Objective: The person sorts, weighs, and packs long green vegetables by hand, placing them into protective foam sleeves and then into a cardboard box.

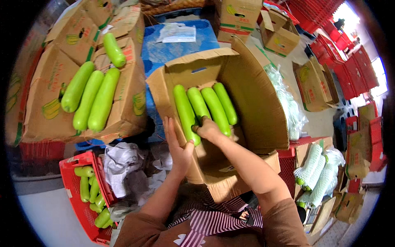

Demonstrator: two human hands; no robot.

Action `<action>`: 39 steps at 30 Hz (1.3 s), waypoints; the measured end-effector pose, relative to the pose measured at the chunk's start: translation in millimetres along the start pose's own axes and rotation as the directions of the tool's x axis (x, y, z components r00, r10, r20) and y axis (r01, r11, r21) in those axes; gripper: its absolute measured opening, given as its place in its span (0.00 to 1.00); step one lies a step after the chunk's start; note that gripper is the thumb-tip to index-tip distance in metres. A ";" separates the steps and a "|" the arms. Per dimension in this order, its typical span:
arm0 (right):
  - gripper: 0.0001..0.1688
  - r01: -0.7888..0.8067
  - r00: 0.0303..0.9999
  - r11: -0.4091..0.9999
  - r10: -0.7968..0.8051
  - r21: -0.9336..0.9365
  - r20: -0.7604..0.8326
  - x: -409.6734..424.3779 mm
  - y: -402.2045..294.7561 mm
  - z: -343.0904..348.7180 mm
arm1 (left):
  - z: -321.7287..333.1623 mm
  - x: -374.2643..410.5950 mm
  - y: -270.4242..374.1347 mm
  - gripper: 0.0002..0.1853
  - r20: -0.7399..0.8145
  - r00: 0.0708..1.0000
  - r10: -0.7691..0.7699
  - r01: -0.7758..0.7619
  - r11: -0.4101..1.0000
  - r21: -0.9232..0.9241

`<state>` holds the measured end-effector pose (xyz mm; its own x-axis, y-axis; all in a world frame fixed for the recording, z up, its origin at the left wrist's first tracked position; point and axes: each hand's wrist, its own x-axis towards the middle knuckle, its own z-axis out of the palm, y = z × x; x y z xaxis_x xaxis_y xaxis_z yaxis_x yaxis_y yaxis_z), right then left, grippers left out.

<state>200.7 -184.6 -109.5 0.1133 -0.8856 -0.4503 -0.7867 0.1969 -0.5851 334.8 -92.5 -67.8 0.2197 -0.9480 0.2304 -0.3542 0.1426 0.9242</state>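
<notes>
In front of me an open cardboard box (pixel 256 102) holds several long pale-green gourds, side by side. My right hand (pixel 208 128) reaches inside, its fingers around the lower end of the second gourd from the left (pixel 197 100). That end is hidden under the hand. At the box's left wall, my left hand (pixel 179 148) has its fingers along the outside and its thumb over the rim. The thumb is by the lower end of the leftmost gourd (pixel 184 109). A folded flap hides part of the box floor.
To the left, three gourds (pixel 89 102) and another gourd (pixel 114 51) lie on closed cartons (pixel 46 89). Below is a red crate (pixel 72 197) of gourds beside a white plastic sack (pixel 120 166). Foam-netted gourds (pixel 318 176) lie at right. A blue plastic surface (pixel 179 51) extends behind the box.
</notes>
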 end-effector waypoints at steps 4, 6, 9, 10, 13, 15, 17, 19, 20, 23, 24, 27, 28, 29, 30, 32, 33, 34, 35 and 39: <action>0.47 -0.095 0.990 0.995 0.095 -0.010 0.107 -10.0 15.2 20.9 | 4.2 0.8 2.1 0.46 0.004 1.000 0.012 -0.012 1.000 0.004; 0.49 -0.063 0.990 0.997 0.058 0.038 0.128 -10.6 12.7 26.9 | 4.5 2.2 -1.8 0.45 0.002 1.000 0.026 -0.026 1.000 -0.005; 0.51 -0.069 0.984 0.998 0.069 -0.003 0.164 -9.5 7.9 39.0 | 3.7 2.7 1.1 0.46 0.015 1.000 0.001 0.000 1.000 -0.022; 0.52 -0.107 0.977 0.994 0.104 0.006 0.184 -7.2 6.0 42.1 | 3.3 2.1 -0.6 0.46 0.015 1.000 0.003 -0.003 0.999 -0.035; 0.55 -0.182 0.962 0.981 0.165 0.062 0.216 -4.4 3.0 43.3 | 2.9 1.8 0.9 0.46 0.019 1.000 -0.002 0.002 1.000 -0.022; 0.57 -0.179 0.969 0.974 0.150 0.139 0.197 -7.7 5.4 38.8 | 4.4 2.7 0.5 0.46 0.013 1.000 0.018 -0.018 0.999 -0.032; 0.59 -0.152 0.969 0.922 0.070 0.355 0.235 -4.1 15.9 30.0 | 5.0 4.8 0.7 0.45 0.007 1.000 0.028 -0.028 0.999 -0.020; 0.62 -0.284 0.924 0.820 0.096 0.496 0.371 -13.2 3.9 -3.5 | 4.0 5.5 2.3 0.45 0.017 0.999 0.028 -0.028 1.000 -0.003; 0.60 -0.304 0.918 0.778 0.083 0.550 0.389 -10.3 6.2 -9.4 | 3.6 7.6 4.0 0.46 0.025 0.999 0.024 -0.024 1.000 0.005; 0.37 -0.306 0.907 0.573 -0.067 0.761 0.416 0.5 28.2 -17.6 | 3.8 8.4 2.5 0.46 0.028 1.000 0.013 -0.012 0.999 -0.043; 0.32 -0.343 0.908 0.460 -0.062 0.819 0.415 0.0 25.7 -26.3 | 2.5 8.8 2.6 0.46 0.022 1.000 0.010 -0.009 0.999 -0.054; 0.24 -0.419 0.900 0.183 -0.050 0.889 0.434 -8.5 30.0 -70.1 | 2.2 8.6 0.6 0.46 0.021 1.000 0.006 -0.005 0.998 -0.061; 0.25 -0.396 0.913 0.167 -0.035 0.903 0.407 -16.6 32.3 -80.5 | 1.3 8.5 -0.7 0.46 0.019 1.000 0.003 -0.002 0.999 -0.054; 0.25 -0.356 0.927 0.189 -0.051 0.915 0.371 -22.3 39.0 -87.3 | 0.9 8.0 -1.8 0.46 0.016 1.000 0.000 0.001 0.999 -0.047; 0.25 -0.319 0.943 0.168 -0.040 0.933 0.330 -29.8 44.5 -95.0 | 1.6 7.7 -1.7 0.46 0.015 1.000 -0.006 0.007 0.998 -0.062; 0.25 -0.260 0.964 0.201 -0.009 0.944 0.267 -38.3 57.4 -106.7 | 3.6 7.1 -1.9 0.46 0.007 1.000 -0.019 0.020 0.996 -0.089; 0.25 -0.213 0.976 0.252 0.008 0.944 0.218 -40.4 61.2 -108.7 | 4.2 7.6 -0.6 0.46 0.014 1.000 -0.007 0.008 0.998 -0.070; 0.24 -0.180 0.983 0.307 0.016 0.934 0.184 -39.7 67.6 -110.5 | 4.4 8.2 0.8 0.46 0.021 1.000 0.004 -0.003 0.999 -0.051; 0.23 -0.148 0.988 0.362 0.021 0.920 0.151 -36.5 75.6 -111.7 | 4.4 8.4 1.7 0.45 0.026 1.000 0.015 -0.014 0.999 -0.032; 0.30 -0.140 0.987 0.546 0.143 0.826 0.073 -21.7 99.5 -107.2 | 3.8 7.9 1.0 0.46 0.012 1.000 0.028 -0.027 0.998 -0.058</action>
<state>54.9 -190.8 -85.6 0.0438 -0.8152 -0.5775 0.0557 0.5792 -0.8133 332.7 -101.0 -66.3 0.1984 -0.9471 0.2523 -0.3069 0.1844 0.9337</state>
